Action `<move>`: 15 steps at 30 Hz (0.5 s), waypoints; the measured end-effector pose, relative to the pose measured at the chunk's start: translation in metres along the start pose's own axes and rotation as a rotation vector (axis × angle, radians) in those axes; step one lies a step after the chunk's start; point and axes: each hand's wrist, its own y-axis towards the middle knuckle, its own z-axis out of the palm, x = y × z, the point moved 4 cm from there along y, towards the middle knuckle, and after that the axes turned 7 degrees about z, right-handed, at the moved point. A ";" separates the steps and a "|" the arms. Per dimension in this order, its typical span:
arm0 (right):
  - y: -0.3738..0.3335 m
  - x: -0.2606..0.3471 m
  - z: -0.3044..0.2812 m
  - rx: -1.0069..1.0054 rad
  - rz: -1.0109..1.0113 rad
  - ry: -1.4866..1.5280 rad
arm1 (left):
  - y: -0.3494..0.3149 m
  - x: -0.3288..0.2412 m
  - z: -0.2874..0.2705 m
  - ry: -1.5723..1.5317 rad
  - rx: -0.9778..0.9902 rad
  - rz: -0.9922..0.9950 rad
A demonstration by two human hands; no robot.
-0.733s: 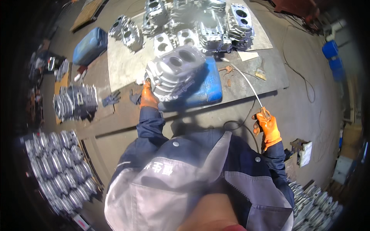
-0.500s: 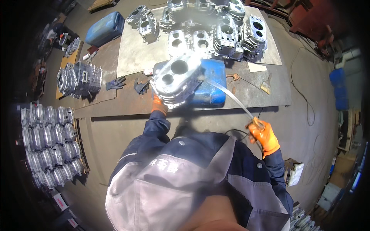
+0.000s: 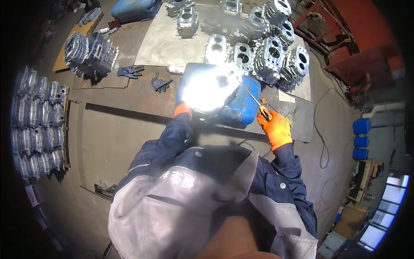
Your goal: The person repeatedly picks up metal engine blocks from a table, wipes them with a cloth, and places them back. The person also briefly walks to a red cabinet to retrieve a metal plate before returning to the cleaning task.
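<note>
A silvery engine block casting (image 3: 211,97) lies tilted on a blue plastic drum (image 3: 246,108) at the near edge of the table. Strong glare whites out most of its top. My left hand (image 3: 183,111), in an orange glove, grips the casting's near left edge; its fingers are partly hidden. The right hand (image 3: 275,127), also orange-gloved, is closed round the handle of a long thin metal file (image 3: 250,93). The file's far end reaches the casting's right side, where glare hides the exact contact.
Several similar castings (image 3: 268,58) stand on a pale board at the back. A dark engine casting (image 3: 90,56), two dark gloves (image 3: 130,71) and a white bottle (image 3: 176,69) are to the left. Stacked castings (image 3: 39,125) fill the far left. A cable (image 3: 326,142) trails on the floor at right.
My right hand has moved up and left, bringing the file closer to the casting. The casting now sits lower against the drum, and glare covers its top. The head view has shifted.
</note>
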 end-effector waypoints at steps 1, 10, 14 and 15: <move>0.001 0.004 0.001 -0.003 0.001 -0.028 | -0.003 0.004 -0.005 0.007 0.042 -0.009; -0.015 -0.008 0.003 -0.029 0.082 0.051 | -0.036 0.112 0.005 -0.152 0.039 -0.231; -0.022 -0.005 0.008 0.005 0.003 0.035 | -0.078 0.157 0.033 -0.188 0.203 -0.347; -0.025 -0.003 0.010 0.005 -0.039 0.033 | -0.086 0.167 0.041 -0.181 0.247 -0.380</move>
